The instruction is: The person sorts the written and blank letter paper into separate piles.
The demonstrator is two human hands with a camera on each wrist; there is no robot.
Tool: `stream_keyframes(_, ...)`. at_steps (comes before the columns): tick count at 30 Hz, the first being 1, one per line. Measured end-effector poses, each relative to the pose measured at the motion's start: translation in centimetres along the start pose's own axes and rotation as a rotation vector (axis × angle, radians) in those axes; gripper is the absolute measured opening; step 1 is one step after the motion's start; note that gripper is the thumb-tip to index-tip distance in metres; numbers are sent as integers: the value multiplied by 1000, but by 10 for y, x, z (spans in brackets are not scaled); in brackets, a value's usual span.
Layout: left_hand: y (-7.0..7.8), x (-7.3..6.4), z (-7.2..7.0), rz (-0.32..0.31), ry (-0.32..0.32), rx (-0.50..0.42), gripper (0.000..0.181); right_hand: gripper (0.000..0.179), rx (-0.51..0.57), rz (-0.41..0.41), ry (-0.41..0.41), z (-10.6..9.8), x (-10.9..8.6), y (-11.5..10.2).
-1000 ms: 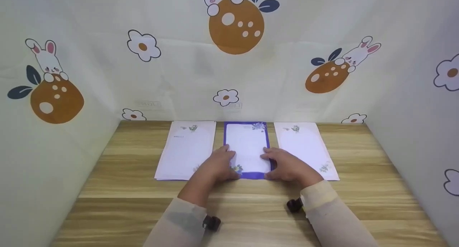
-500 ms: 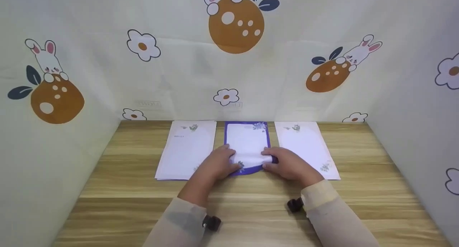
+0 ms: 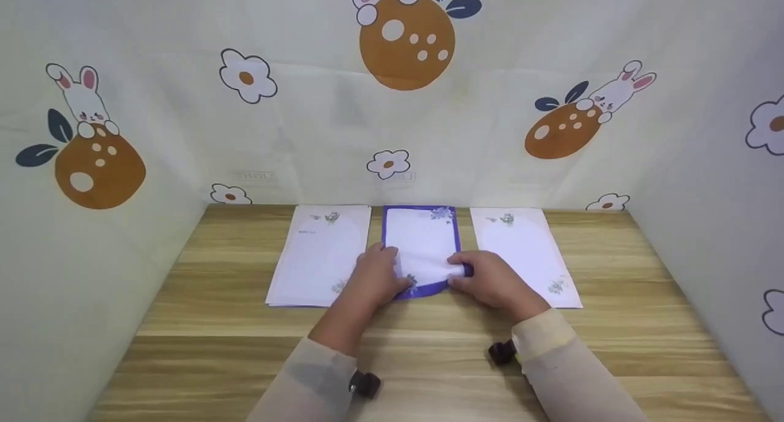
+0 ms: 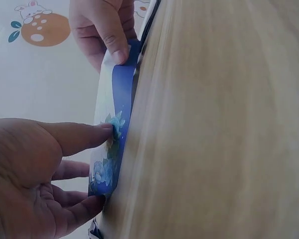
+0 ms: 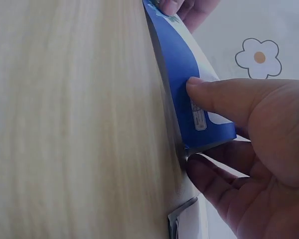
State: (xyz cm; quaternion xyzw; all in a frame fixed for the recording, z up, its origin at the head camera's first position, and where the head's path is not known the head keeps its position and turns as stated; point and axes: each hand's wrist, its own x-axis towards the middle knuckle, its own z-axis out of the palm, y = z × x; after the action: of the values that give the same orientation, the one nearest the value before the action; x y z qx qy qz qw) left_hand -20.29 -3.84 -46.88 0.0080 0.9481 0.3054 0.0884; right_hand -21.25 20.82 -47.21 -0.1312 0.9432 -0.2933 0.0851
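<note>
A thin blue-bordered paper pad [image 3: 422,232] with a white middle and printed flowers lies at the table's centre back. My left hand [image 3: 378,278] holds its near left corner, thumb on top over the flowers and fingers at the side edge. At the near right corner, my right hand [image 3: 493,279] pinches the pad, thumb on the blue border and fingers at or under the edge. The right wrist view shows a small printed label [image 5: 198,117] beside that thumb. The pad's near end is bent and lifted off the table; its far end looks flat.
White floral sheets [image 3: 321,250] lie to the left, stacked with a blue edge showing beneath. Another white floral sheet or stack [image 3: 514,244] lies to the right. A patterned cloth [image 3: 306,134] walls the back and sides of the wooden table [image 3: 422,361].
A second ago the pad's near edge was flat. It has since bent upward, mostly at the right, with my right hand gripping that corner. Later, my left hand shifts slightly along its side.
</note>
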Motion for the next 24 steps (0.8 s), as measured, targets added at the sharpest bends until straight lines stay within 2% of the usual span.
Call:
stream_keyframes(3, -3, 1, -2, 11, 12, -33, 79, 51, 39, 37, 8, -2, 0, -3)
stream_keyframes(7, -7, 3, -6, 18, 27, -89, 73, 61, 81, 90, 33, -3, 0, -5)
stream_keyframes(12, -6, 3, -11, -18, 34, -162, 66, 52, 149, 186, 95, -3, 3, -6)
stream_keyframes(15, -5, 3, -13, -22, 52, -172, 65, 49, 206, 216, 124, -6, 4, -6)
stream_keyframes(19, -1, 2, -14, -9, 72, -187, 65, 48, 241, 225, 142, -12, 2, -8)
stream_keyframes(24, 7, 0, -11, 13, 116, -220, 63, 45, 248, 194, 187, -17, -1, -4)
